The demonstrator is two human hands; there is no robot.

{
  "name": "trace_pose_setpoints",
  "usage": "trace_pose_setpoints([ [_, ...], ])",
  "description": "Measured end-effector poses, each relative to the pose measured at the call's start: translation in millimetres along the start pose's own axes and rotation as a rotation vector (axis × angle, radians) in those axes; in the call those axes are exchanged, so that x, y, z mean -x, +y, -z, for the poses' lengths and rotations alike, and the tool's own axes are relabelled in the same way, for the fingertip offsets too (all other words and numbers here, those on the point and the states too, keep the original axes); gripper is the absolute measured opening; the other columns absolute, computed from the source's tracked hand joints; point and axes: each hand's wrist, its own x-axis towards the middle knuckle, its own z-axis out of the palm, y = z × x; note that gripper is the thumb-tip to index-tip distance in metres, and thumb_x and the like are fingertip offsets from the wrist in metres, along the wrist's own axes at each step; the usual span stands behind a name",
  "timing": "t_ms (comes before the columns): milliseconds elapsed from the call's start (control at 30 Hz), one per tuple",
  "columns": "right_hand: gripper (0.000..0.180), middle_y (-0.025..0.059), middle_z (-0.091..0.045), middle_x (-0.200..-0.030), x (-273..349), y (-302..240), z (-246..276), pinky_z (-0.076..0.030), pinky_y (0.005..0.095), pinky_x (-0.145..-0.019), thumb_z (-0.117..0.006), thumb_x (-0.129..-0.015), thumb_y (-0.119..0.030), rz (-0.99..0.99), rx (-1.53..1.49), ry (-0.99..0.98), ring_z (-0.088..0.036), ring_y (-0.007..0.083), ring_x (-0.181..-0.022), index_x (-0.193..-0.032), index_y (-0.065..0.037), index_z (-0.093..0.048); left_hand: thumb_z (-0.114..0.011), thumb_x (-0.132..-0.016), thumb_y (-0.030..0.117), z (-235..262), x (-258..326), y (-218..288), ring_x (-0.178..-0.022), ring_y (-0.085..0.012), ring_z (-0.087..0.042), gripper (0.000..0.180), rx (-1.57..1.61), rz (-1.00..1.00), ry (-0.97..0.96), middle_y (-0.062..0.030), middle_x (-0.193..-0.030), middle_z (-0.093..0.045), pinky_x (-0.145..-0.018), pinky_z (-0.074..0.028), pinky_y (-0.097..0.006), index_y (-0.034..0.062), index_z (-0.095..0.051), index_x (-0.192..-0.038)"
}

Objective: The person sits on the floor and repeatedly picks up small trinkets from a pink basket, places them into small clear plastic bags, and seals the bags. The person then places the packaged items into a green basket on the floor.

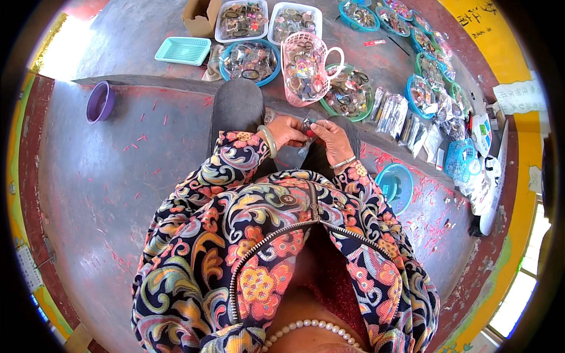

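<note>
Above my lap my left hand (pixel 285 130) and my right hand (pixel 334 141) meet, fingers pinched together. Between their fingertips is a small red-and-dark trinket (pixel 309 130), too small to name exactly. Clear plastic film (pixel 303 151) shows beneath the fingers; whether the trinket sits inside it I cannot tell. Just beyond my knees stands a pink lattice basket (pixel 288 88) with a handle, full of small colourful items in clear wrapping. Left of it is a blue round basket (pixel 223 69), and right of it a green one (pixel 366 112), both heaped with similar items.
Two white tubs (pixel 220 36), a cardboard box (pixel 199 25) and a turquoise tray (pixel 176 52) lie farther off. A purple basin (pixel 99 105) stands left, a teal basin (pixel 406 187) right. Packaged strips (pixel 391 112) and several filled baskets line the right. Red scraps litter the floor.
</note>
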Motion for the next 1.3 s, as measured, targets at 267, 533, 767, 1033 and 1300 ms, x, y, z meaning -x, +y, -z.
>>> trace_pose_setpoints([
  [267,0.031,0.0004,-0.058,-0.083,-2.3,1.6,3.2,-0.036,0.0176,-0.061,-0.063,-0.076,-0.022,0.108,0.059,-0.026,-0.049,0.0048,-0.072,-0.099,-0.003,-0.055,-0.061,-0.071,0.005,-3.8,4.8,9.3,-0.069,-0.0129,-0.058,0.013,-0.370,-0.171,0.133,-0.0069,-0.078,-0.060,-0.067,-0.047,-0.026,-0.0010,-0.060,-0.082],
  [533,0.037,0.0005,-0.057,-0.087,9.5,-28.2,5.0,-0.039,0.0209,-0.063,-0.053,-0.082,-0.035,-0.189,-0.230,-0.160,-0.053,0.0100,-0.076,-0.104,-0.006,-0.053,-0.052,-0.066,-0.008,-0.7,2.7,7.9,-0.085,-0.0215,-0.056,0.026,-0.935,-1.027,0.505,-0.0076,-0.092,-0.058,-0.072,-0.046,-0.029,0.0048,-0.062,-0.086],
  [767,0.018,-0.0010,-0.059,-0.078,5.0,-15.2,-2.2,-0.038,0.0174,-0.055,-0.059,-0.077,-0.008,-0.136,-0.224,-0.133,-0.056,0.0088,-0.069,-0.095,-0.005,-0.056,-0.050,-0.073,-0.006,-4.2,-3.6,4.3,-0.089,-0.0167,-0.055,0.034,-0.583,-0.871,0.609,-0.0056,-0.094,-0.058,-0.074,-0.045,-0.029,0.0061,-0.053,-0.105],
  [1033,0.015,0.0016,-0.060,-0.081,-0.5,-1.4,-1.1,-0.037,0.0170,-0.056,-0.058,-0.076,-0.003,0.100,-0.028,0.030,-0.056,0.0082,-0.068,-0.090,-0.003,-0.056,-0.055,-0.081,0.015,-0.2,0.2,8.9,-0.067,-0.0076,-0.052,0.016,0.397,-0.136,0.092,-0.0007,-0.082,-0.058,-0.051,-0.041,-0.019,0.0057,-0.056,-0.094],
  [1300,0.018,0.0026,-0.059,-0.081,3.5,-5.5,-8.0,-0.041,0.0190,-0.065,-0.059,-0.075,-0.002,0.135,0.002,-0.002,-0.054,0.0082,-0.072,-0.092,0.001,-0.056,-0.055,-0.081,0.012,1.7,-3.1,2.2,-0.075,-0.0111,-0.057,0.018,0.226,-0.154,0.150,-0.0052,-0.086,-0.060,-0.059,-0.048,-0.020,0.0001,-0.057,-0.093],
])
